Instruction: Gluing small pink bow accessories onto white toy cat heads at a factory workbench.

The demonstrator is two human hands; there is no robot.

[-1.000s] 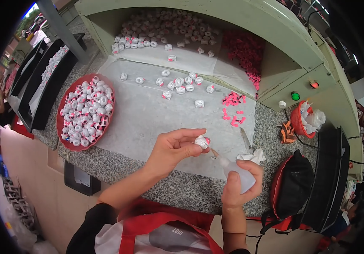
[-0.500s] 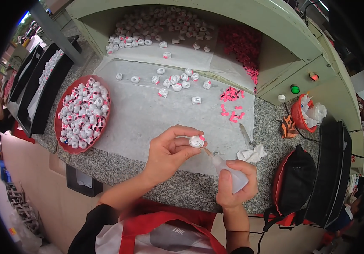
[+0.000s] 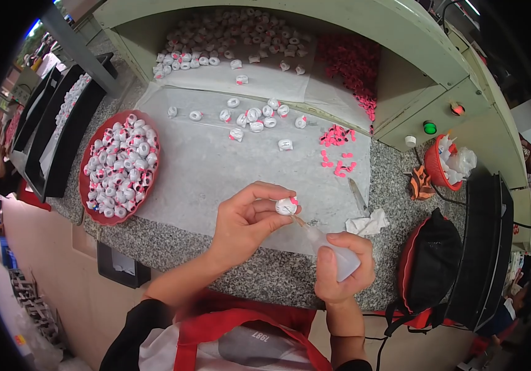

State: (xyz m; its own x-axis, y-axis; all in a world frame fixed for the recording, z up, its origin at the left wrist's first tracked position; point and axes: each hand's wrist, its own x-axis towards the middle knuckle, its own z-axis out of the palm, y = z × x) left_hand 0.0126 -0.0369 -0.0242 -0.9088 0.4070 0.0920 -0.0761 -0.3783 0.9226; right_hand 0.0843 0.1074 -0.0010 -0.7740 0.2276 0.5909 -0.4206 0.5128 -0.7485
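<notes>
Between its thumb and fingers, my left hand [image 3: 245, 216] pinches a small white rounded piece [image 3: 286, 206] with a pink patch on its side. My right hand [image 3: 347, 267] grips a translucent squeeze bottle [image 3: 338, 255], tilted so its thin brownish nozzle [image 3: 300, 221] points up at the white piece. The tip is at or very near the lower edge of the piece; I cannot tell whether it touches. Beyond my hands, several similar white pieces [image 3: 256, 126] lie on the white sheet [image 3: 185, 161]. Small pink parts [image 3: 338, 136] are scattered at the sheet's right.
A red tray [image 3: 157, 176] heaped with white pieces stands at the left. A green shelf unit [image 3: 395, 37] arches over more pieces behind. To the right lie a blade-like tool [image 3: 357, 195], a crumpled tissue [image 3: 367, 223], a red basket [image 3: 433, 167] and a black bag [image 3: 437, 263].
Both hands hold nearly the same pose. The bottle and nozzle have shifted very slightly left, and the view has moved a little.
</notes>
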